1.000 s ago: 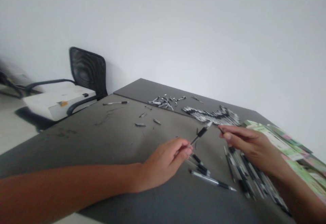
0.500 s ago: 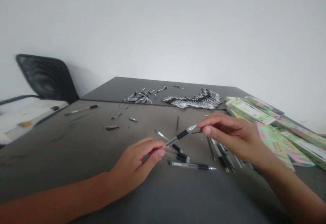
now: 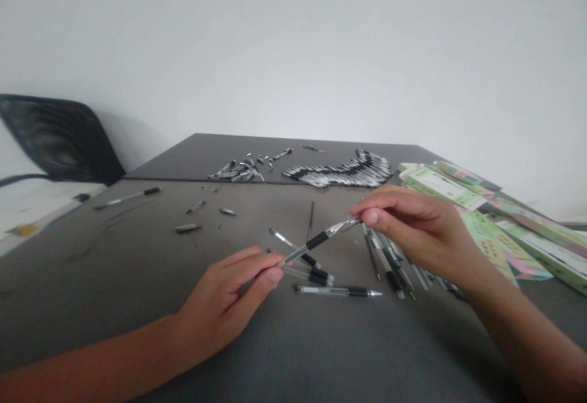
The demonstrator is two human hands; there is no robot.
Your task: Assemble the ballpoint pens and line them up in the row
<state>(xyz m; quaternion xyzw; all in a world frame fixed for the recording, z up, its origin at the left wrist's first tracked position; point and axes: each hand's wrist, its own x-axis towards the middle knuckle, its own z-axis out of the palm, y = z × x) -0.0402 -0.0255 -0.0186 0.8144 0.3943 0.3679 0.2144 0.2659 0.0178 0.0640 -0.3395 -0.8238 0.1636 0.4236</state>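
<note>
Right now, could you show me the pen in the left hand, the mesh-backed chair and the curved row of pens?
Held pen [image 3: 317, 241]: head view, on its black grip.
Mesh-backed chair [image 3: 57, 138]: head view, on its backrest.
Curved row of pens [image 3: 340, 175]: head view, on the middle of the row.

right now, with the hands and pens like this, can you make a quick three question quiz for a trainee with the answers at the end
1. True or false: the left hand holds a pen with a black sleeve.
2. The long row of pens lies where, as the camera sees it? a) left of the green boxes b) right of them c) under the left hand
3. Fill the gap: the tip end of the held pen points toward the ____ hand.

Key
1. True
2. a
3. Right: its tip end points toward the right hand.
</note>
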